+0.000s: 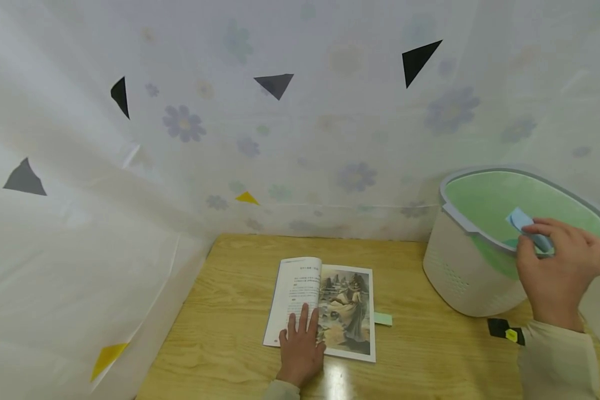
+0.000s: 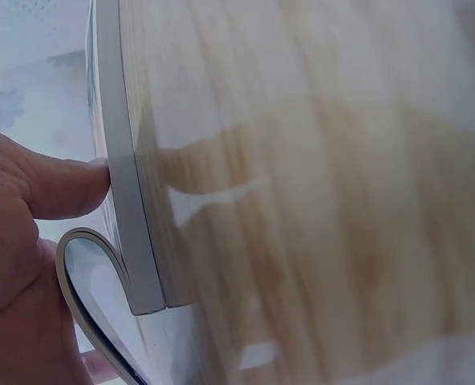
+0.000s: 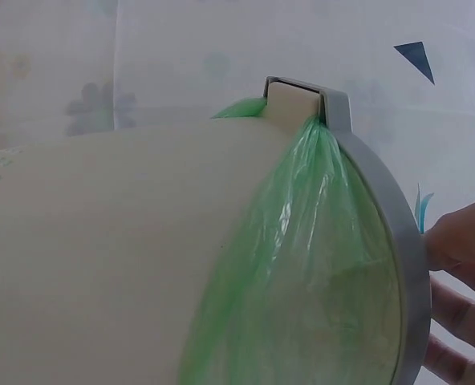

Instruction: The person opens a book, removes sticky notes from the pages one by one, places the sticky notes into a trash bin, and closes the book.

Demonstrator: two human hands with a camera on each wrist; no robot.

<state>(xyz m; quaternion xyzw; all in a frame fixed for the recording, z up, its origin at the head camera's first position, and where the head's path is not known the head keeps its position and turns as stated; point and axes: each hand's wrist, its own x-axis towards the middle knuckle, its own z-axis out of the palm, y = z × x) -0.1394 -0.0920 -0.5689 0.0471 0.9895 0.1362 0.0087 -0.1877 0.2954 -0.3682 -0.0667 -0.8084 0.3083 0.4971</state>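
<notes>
An open book (image 1: 350, 344) lies on the wooden table, printed text on its left page and a painting on the right. My left hand (image 1: 301, 347) rests across the lower left page near the spine, fingers extended. In the left wrist view, the thumb of that hand (image 2: 17, 233) touches the page block beside a curled page (image 2: 71, 265). Over the rim of a pale waste bin (image 1: 445, 255), my right hand (image 1: 562, 269) pinches a folded light blue paper slip (image 1: 519, 218). A green plastic bag (image 3: 310, 233) lines the bin and folds over its grey rim (image 3: 410, 265).
A pale green paper tab (image 1: 383, 319) sticks out from the book's right edge. Near the bin's base is a small black and yellow piece (image 1: 498, 328). White flowered sheeting (image 1: 300, 144) with triangle patches stands behind the table and along its left.
</notes>
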